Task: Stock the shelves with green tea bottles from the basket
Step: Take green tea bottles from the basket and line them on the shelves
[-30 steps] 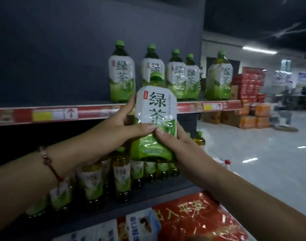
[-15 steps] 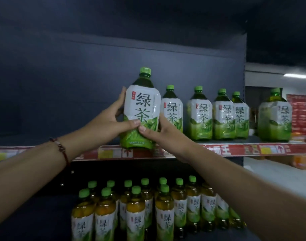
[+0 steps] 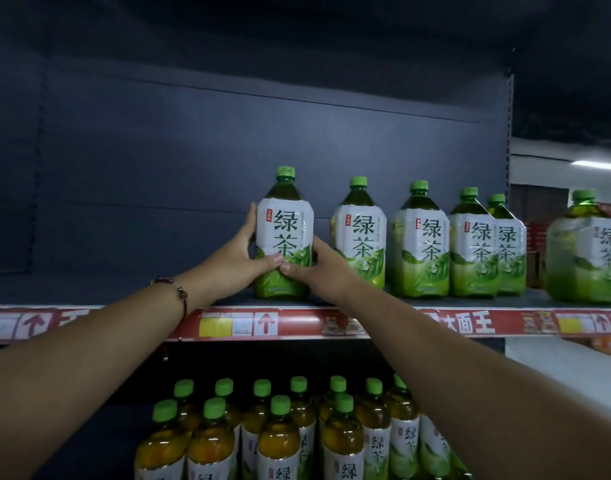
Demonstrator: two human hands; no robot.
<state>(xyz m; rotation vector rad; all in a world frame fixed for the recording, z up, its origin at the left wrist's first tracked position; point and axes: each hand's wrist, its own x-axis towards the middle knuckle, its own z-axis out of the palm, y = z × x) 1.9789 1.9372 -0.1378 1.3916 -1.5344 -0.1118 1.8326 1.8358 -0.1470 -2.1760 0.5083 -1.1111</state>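
Note:
A large green tea bottle (image 3: 285,233) with a green cap and white label stands upright on the upper shelf (image 3: 117,289), at the left end of a row. My left hand (image 3: 235,255) grips its left side and my right hand (image 3: 320,268) grips its right side, thumbs meeting on the label's lower front. Right of it stands a row of several like bottles (image 3: 420,242), the nearest (image 3: 361,233) just beside my right hand. The basket is not in view.
The shelf's red price strip (image 3: 435,322) runs along its front edge. Left of the held bottle the upper shelf is bare. Below, several smaller green-capped tea bottles (image 3: 280,434) crowd the lower shelf. A separate large bottle (image 3: 586,249) stands at the far right.
Both hands raised the bottle from below shelf level, over the price strip, and set it down on the upper shelf at the row's left end. The view tilted upward.

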